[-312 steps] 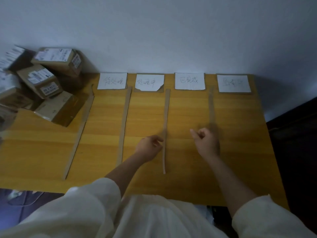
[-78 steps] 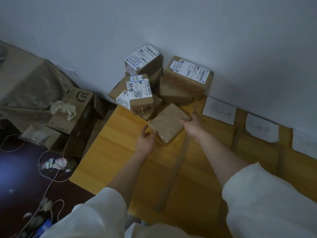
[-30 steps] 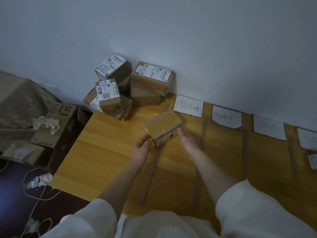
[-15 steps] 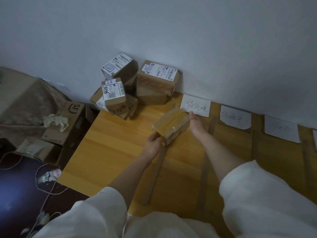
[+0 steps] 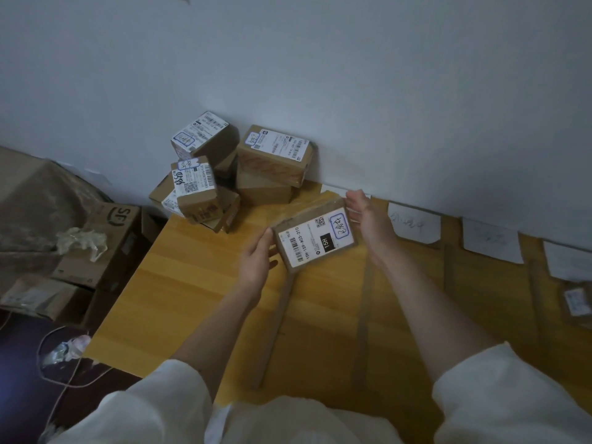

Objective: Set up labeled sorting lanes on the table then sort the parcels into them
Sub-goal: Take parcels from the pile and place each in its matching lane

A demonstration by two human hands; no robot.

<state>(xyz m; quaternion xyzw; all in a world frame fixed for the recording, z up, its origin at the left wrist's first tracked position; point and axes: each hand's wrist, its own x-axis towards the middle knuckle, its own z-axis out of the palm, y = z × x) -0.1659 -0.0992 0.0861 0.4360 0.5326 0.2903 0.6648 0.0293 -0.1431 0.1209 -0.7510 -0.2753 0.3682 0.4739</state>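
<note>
Head view: a small brown cardboard parcel [image 5: 315, 237] is held above the wooden table [image 5: 179, 283], tilted so its labelled face turns up toward the camera. The white shipping label [image 5: 317, 241] on that face carries a barcode, a QR code, a black block reading "15H", the printed line "15H-159-A03-210", and a blue-outlined box with handwritten characters I cannot read. Clear tape shines along the parcel's far edge.

The left hand [image 5: 256, 261] has its grip on the parcel's near-left end, fingers curled behind it and thumb along the edge. The right hand [image 5: 368, 219] grips the far-right end, fingers wrapped over the corner. The parcel hangs over the far end of the leftmost cardboard strip [image 5: 275, 328], close to the wall.

Against the wall at the table's far-left corner sits a pile of parcels [image 5: 230, 171]; about six can be counted, though those underneath are partly hidden. Three show white labels on top, and one bears large handwritten figures that look like "850".

Four cardboard strips can be made out running from the wall side toward the person. Three white paper lane labels [image 5: 413, 224] show at the wall edge, their writing too faint to read. One more parcel [image 5: 576, 302] lies at the right edge of the picture.

Beside the table on the left stands a cardboard box printed "SF" [image 5: 115, 225], with crumpled plastic [image 5: 81, 241] on it.
</note>
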